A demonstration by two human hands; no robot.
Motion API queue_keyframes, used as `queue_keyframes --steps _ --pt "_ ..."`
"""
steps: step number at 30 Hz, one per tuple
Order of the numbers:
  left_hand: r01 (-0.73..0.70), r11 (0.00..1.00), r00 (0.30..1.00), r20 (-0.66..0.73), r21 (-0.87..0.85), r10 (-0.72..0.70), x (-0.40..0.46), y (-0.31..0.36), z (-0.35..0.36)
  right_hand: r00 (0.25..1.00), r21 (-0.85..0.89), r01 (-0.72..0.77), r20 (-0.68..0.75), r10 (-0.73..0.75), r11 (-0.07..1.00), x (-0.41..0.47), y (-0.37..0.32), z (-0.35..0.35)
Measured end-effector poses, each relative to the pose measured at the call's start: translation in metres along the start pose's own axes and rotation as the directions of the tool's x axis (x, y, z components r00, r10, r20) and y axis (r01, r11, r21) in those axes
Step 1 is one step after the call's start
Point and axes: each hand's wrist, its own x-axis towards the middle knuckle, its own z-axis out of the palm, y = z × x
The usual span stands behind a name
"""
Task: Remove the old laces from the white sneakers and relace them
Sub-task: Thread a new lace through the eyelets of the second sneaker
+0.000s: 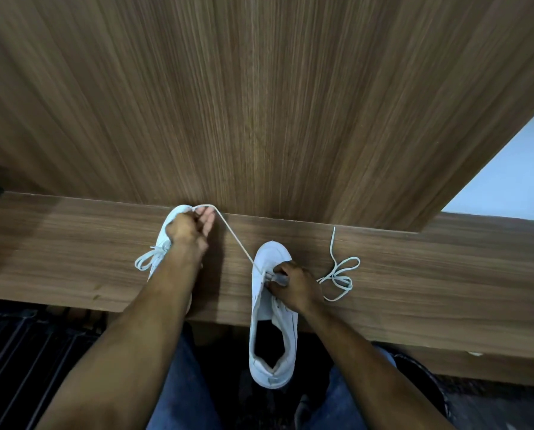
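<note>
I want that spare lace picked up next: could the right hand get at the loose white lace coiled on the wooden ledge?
Probably yes. The loose white lace lies bare on the wooden ledge just beside the right hand, nothing between. But that hand grips the white sneaker and must let go first.

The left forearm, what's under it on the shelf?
Under the left forearm lies a second white sneaker: its toe shows past the left hand, its tied lace bow sticks out beside. The rest is covered.
</note>
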Motion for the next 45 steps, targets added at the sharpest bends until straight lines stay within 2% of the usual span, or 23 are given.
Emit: queue_keyframes --steps 2,5,7,9,11,13,16,18,20,21,24,26,27,32,35,36,37,39,40,42,44,45 --pt "-0.039 0.998 0.999 -0.011 0.043 0.04 -0.002 0.0 0.0 1.0 -0.011 0.0 0.007 0.001 1.0 0.0 0.0 0.0" --pt "-0.094 0.917 0.995 0.071 0.388 0.072 -0.015 -0.038 -0.017 1.0 -0.017 -0.005 0.02 0.006 1.0 0.001 0.0 0.002" --pt "-0.059 0.758 0.992 0.12 0.65 -0.025 -0.029 -0.071 -0.033 1.0 -0.014 -0.011 0.023 0.011 1.0 0.001 0.001 0.002" --pt "-0.089 0.584 0.974 0.193 0.807 -0.117 -0.041 -0.093 -0.045 0.999 -0.008 -0.01 0.031 0.01 1.0 0.002 0.002 0.003" --pt "-0.142 0.512 0.963 0.238 0.847 -0.126 -0.048 -0.107 -0.049 0.999 -0.001 -0.008 0.051 0.008 1.0 0.004 0.004 0.004" --pt "-0.192 0.429 0.969 0.24 0.883 -0.061 -0.05 -0.11 -0.046 0.998 -0.007 -0.004 0.058 0.005 1.0 0.005 0.004 0.004" --pt "-0.314 0.172 0.947 0.322 0.934 -0.022 -0.049 -0.102 -0.037 0.998 -0.015 0.006 0.064 -0.005 1.0 0.005 0.005 0.005" --pt "-0.336 0.096 0.937 0.343 0.937 -0.07 -0.043 -0.099 -0.03 0.998 -0.021 0.005 0.07 -0.003 1.0 0.005 0.005 0.004" --pt "-0.321 0.109 0.941 0.33 0.941 -0.077 -0.037 -0.097 -0.026 0.997 -0.011 -0.011 0.077 0.012 1.0 0.005 0.005 0.005" --pt "-0.299 0.173 0.946 0.315 0.938 -0.072 -0.036 -0.095 -0.023 0.996 -0.002 -0.021 0.084 0.021 1.0 0.005 0.005 0.005" --pt "-0.165 0.536 0.97 0.235 0.828 -0.065 -0.038 -0.08 -0.006 0.994 0.017 -0.053 0.098 0.051 0.998 0.007 0.006 0.004" --pt "-0.107 0.754 0.981 0.191 0.648 -0.026 -0.037 -0.058 0.014 0.993 0.015 -0.057 0.103 0.055 0.998 0.009 0.006 0.004" --pt "-0.103 0.825 0.983 0.182 0.556 -0.001 -0.034 -0.047 0.023 0.992 0.007 -0.057 0.11 0.056 0.998 0.009 0.006 0.004" --pt "-0.207 0.891 0.964 0.241 0.405 0.114 -0.035 -0.004 0.055 0.986 -0.002 -0.062 0.156 0.061 0.998 0.011 0.007 0.006" --pt "-0.173 0.889 0.976 0.195 0.423 0.097 -0.033 -0.014 0.043 0.987 0.009 -0.073 0.146 0.071 0.997 0.01 0.009 0.008" --pt "-0.176 0.861 0.977 0.195 0.478 0.091 -0.029 -0.024 0.032 0.988 0.018 -0.082 0.131 0.079 0.996 0.009 0.008 0.008" --pt "-0.205 0.786 0.973 0.207 0.583 0.1 -0.025 -0.037 0.019 0.99 0.029 -0.083 0.12 0.079 0.996 0.008 0.008 0.008" --pt "-0.291 0.511 0.956 0.271 0.809 0.116 -0.026 -0.056 -0.004 0.989 0.025 -0.071 0.129 0.067 0.997 0.007 0.008 0.008" --pt "-0.342 0.357 0.938 0.338 0.869 0.074 -0.03 -0.065 -0.013 0.989 0.023 -0.062 0.138 0.058 0.998 0.006 0.009 0.009" --pt "-0.484 0.065 0.872 0.487 0.872 -0.04 -0.036 -0.085 -0.03 0.991 0.02 -0.027 0.131 0.024 0.999 0.003 0.014 0.009" --pt "-0.582 -0.059 0.811 0.574 0.811 -0.114 -0.039 -0.095 -0.043 0.992 -0.009 0.036 0.124 -0.034 0.999 0.002 0.023 0.013" --pt "-0.585 -0.108 0.81 0.574 0.803 -0.122 -0.038 -0.097 -0.048 0.991 -0.042 0.058 0.119 -0.053 0.997 -0.001 0.023 0.013"
